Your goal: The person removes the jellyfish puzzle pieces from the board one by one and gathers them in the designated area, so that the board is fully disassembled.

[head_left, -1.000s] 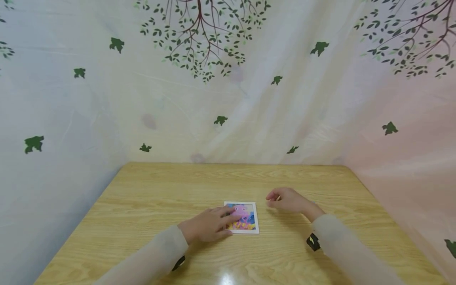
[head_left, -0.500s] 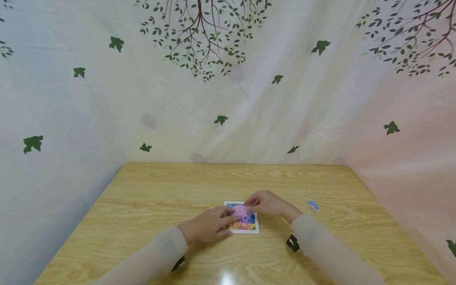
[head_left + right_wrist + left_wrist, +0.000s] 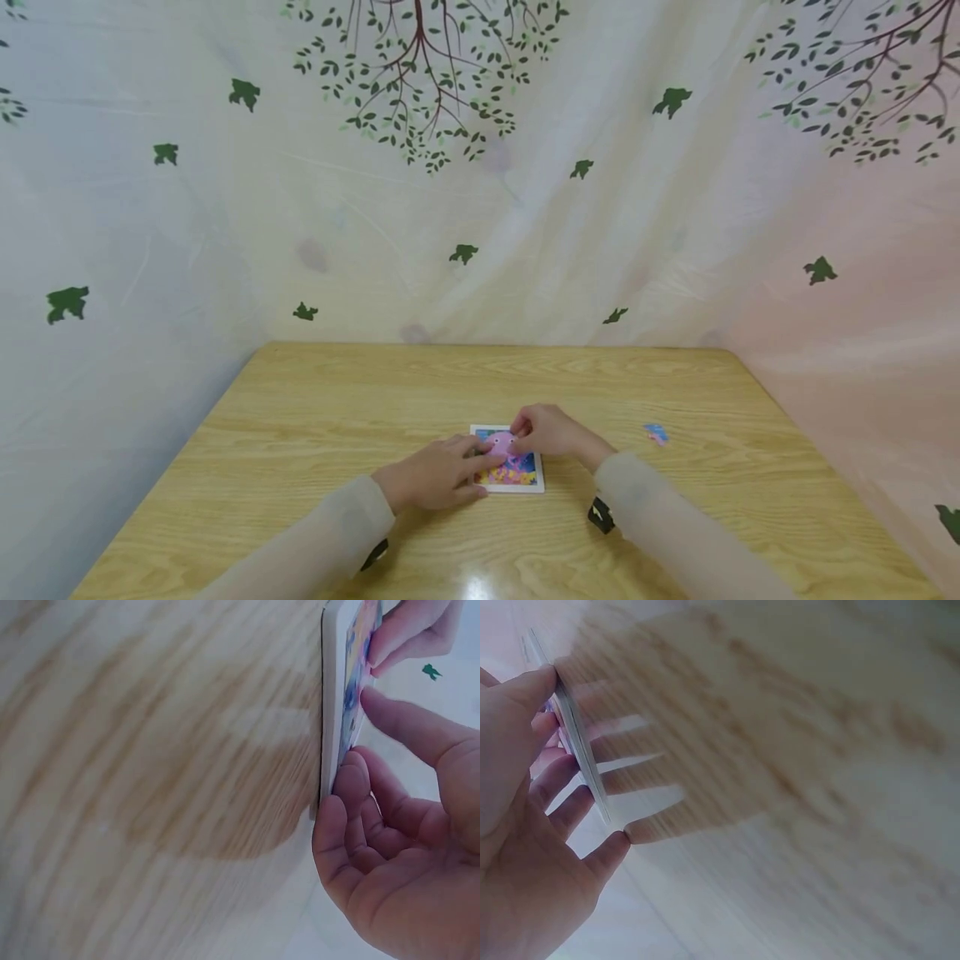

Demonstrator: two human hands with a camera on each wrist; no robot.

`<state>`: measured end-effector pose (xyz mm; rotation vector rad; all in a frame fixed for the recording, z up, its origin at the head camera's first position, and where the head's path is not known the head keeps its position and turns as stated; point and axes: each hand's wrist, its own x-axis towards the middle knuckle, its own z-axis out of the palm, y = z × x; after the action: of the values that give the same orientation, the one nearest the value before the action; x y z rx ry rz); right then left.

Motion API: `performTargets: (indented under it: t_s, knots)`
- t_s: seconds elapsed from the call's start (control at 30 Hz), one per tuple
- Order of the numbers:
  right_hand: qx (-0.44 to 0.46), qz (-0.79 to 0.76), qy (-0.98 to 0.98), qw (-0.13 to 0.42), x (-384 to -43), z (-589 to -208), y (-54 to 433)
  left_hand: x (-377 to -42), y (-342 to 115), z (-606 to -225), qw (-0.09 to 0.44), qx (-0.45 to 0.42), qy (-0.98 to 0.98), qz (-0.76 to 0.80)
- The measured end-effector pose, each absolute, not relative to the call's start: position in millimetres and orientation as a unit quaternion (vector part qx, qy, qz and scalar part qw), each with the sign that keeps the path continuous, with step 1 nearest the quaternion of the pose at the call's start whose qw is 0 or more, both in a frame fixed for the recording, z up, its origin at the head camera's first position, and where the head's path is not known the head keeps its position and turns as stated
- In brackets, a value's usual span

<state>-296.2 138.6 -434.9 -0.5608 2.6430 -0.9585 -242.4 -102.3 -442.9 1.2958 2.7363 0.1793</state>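
A small jigsaw puzzle (image 3: 506,477) in a white frame, with a pink cartoon figure over yellow and blue, lies flat on the table. My left hand (image 3: 431,475) rests spread at its left side; the thumb touches the near edge and a finger reaches over the picture. In the left wrist view, the left fingers (image 3: 574,810) lie along the frame's side. My right hand (image 3: 553,429) is bent over the upper right part, pinching a puzzle piece mostly hidden by its fingers. In the right wrist view, the right thumb (image 3: 382,709) meets the picture and curled fingers sit at the frame's edge.
One loose puzzle piece (image 3: 656,433), blue and pink, lies on the wooden table (image 3: 360,383) to the right of the puzzle. A pale curtain (image 3: 375,233) printed with leaves and branches hangs behind and at both sides.
My right hand has moved left from beside the loose piece to the puzzle's upper right part, uncovering that piece. The left hand has stayed in place.
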Motion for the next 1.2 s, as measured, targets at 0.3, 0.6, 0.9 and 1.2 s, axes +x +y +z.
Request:
performTargets:
  t_s: [0.3, 0.6, 0.9, 1.2]
  knots:
    - [-0.174, -0.326, 0.920, 0.127, -296, -436, 132, -241, -104, -441, 0.066, 0.418, 0.904, 0.061]
    - [-0.176, -0.361, 0.908, 0.118, -301, -442, 134, -243, -104, -442, 0.050, 0.432, 0.898, 0.060]
    - [-0.233, -0.363, 0.893, 0.129, -301, -445, 141, -243, -102, -442, 0.049, 0.431, 0.899, 0.054]
    - [-0.240, -0.367, 0.889, 0.130, -299, -440, 139, -243, -102, -440, 0.045, 0.435, 0.897, 0.059]
